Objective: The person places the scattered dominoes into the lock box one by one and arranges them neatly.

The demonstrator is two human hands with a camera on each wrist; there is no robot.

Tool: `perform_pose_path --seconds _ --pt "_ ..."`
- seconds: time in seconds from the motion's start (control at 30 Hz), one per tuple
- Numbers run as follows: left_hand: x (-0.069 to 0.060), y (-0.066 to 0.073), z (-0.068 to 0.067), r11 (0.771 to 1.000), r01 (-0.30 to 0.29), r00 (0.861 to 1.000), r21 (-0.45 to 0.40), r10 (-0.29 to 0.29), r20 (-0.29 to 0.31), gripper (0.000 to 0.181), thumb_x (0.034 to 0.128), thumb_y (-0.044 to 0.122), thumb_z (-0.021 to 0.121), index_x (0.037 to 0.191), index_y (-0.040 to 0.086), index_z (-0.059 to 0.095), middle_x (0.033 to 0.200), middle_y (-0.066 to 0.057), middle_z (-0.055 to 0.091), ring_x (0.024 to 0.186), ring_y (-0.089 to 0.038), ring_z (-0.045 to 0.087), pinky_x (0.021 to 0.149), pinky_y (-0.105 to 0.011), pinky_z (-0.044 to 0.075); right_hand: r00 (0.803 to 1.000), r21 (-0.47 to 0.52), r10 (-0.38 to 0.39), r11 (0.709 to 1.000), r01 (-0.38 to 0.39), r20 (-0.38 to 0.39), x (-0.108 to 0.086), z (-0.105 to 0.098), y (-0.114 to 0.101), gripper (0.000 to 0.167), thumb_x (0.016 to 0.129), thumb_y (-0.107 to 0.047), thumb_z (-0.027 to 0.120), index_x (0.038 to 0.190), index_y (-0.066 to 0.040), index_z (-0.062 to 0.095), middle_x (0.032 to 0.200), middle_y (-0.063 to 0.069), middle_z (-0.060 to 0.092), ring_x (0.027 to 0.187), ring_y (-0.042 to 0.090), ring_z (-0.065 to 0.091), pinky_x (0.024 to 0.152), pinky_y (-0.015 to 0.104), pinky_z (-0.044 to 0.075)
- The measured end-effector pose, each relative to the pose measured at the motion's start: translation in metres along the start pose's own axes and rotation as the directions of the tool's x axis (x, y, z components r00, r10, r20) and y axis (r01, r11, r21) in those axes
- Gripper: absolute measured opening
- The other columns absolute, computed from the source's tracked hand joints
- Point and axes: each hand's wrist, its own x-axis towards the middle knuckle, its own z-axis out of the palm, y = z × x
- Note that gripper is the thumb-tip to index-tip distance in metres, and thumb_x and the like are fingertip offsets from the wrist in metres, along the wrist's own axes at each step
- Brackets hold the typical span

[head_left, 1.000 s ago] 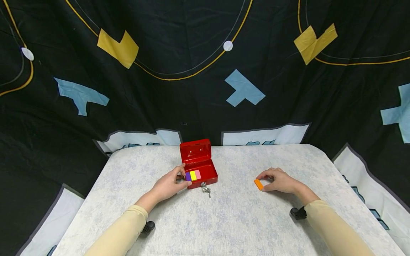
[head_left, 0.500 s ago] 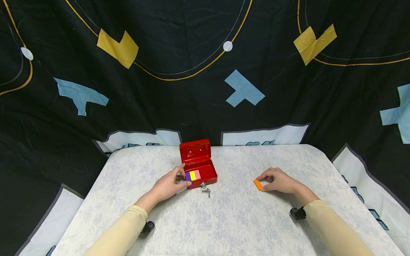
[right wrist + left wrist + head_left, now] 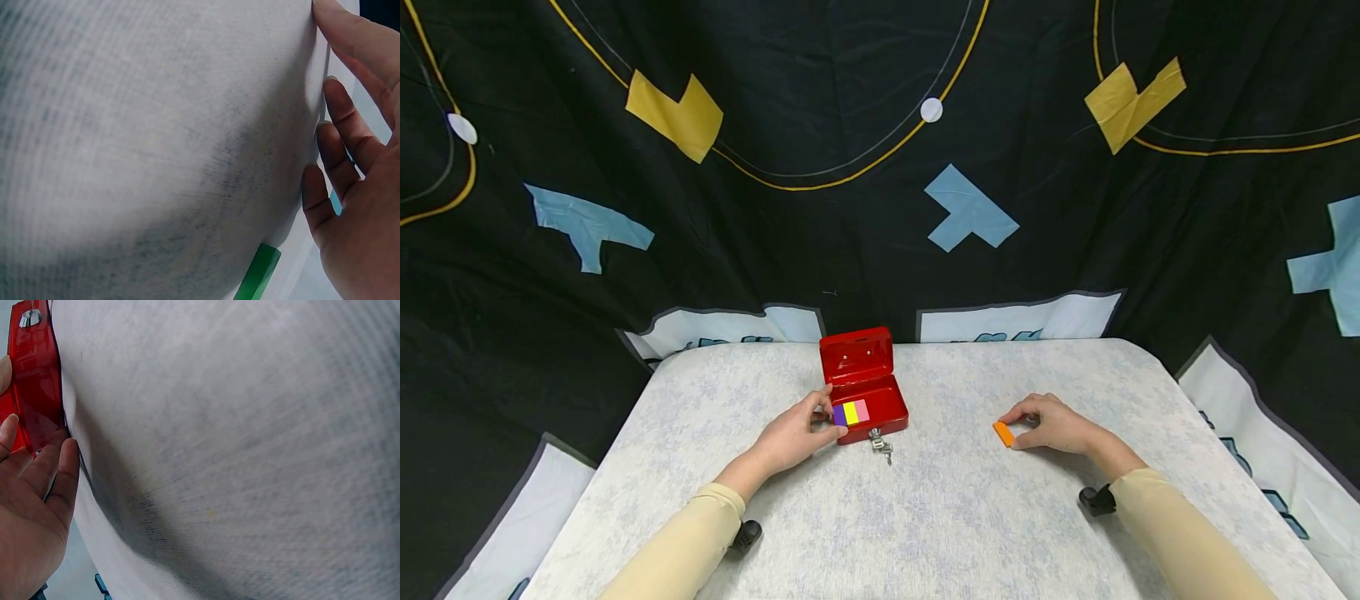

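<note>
An open red metal box (image 3: 887, 398) has purple, yellow and pink pieces (image 3: 851, 412) side by side at its left. The left hand (image 3: 793, 433) grips the box's left end, its thumb at the front corner and a finger farther back; the left wrist view shows fingers (image 3: 69, 456) against the red box (image 3: 39, 387). To the right, the right hand (image 3: 1056, 425) pinches a small orange block (image 3: 1003, 433) on the table between thumb and fingers. The orange block cannot be seen in the right wrist view, where the hand (image 3: 359, 187) rests with bent fingers.
Keys (image 3: 883, 447) hang from the box's front lock. The box lid (image 3: 857, 354) stands raised at the back. A green bar (image 3: 257, 272) lies near the right hand in the right wrist view. A black patterned cloth (image 3: 850, 250) hangs behind the pale table (image 3: 947, 517).
</note>
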Motion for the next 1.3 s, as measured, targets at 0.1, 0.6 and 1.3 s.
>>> perform_pose_path --seconds 0.1,0.6,1.3 --pt "0.000 0.000 0.000 1.000 -0.003 1.000 0.005 0.003 -0.003 0.036 0.0913 0.044 0.076 0.106 0.021 0.053 0.164 0.000 0.035 0.122 -0.021 0.062 0.084 -0.037 0.051 1.000 -0.003 -0.003 1.000 0.003 -0.004 0.000 0.000 0.000 0.036 0.082 -0.024 0.088 0.116 -0.024 0.077 0.117 -0.003 0.064 0.110 0.023 0.044 0.092 0.044 0.040" --pt "0.000 -0.001 0.000 1.000 -0.003 1.000 0.000 0.003 -0.005 0.036 0.0910 0.044 0.076 0.105 0.020 0.053 0.164 -0.001 0.035 0.122 -0.021 0.062 0.084 -0.037 0.052 0.997 -0.078 -0.053 0.996 0.049 -0.048 0.001 0.005 0.001 0.036 0.082 -0.030 0.088 0.115 -0.025 0.076 0.110 -0.005 0.065 0.100 0.021 0.045 0.083 0.041 0.042" --pt "0.001 -0.002 0.001 1.000 -0.010 1.000 0.020 0.010 -0.007 0.036 0.0916 0.045 0.075 0.107 0.020 0.053 0.164 0.000 0.035 0.122 -0.023 0.061 0.087 -0.040 0.052 0.993 -0.034 -0.014 0.999 0.010 -0.117 0.017 0.009 -0.019 0.043 0.085 -0.032 0.085 0.122 -0.016 0.071 0.105 -0.001 0.062 0.106 0.024 0.048 0.088 0.043 0.044"
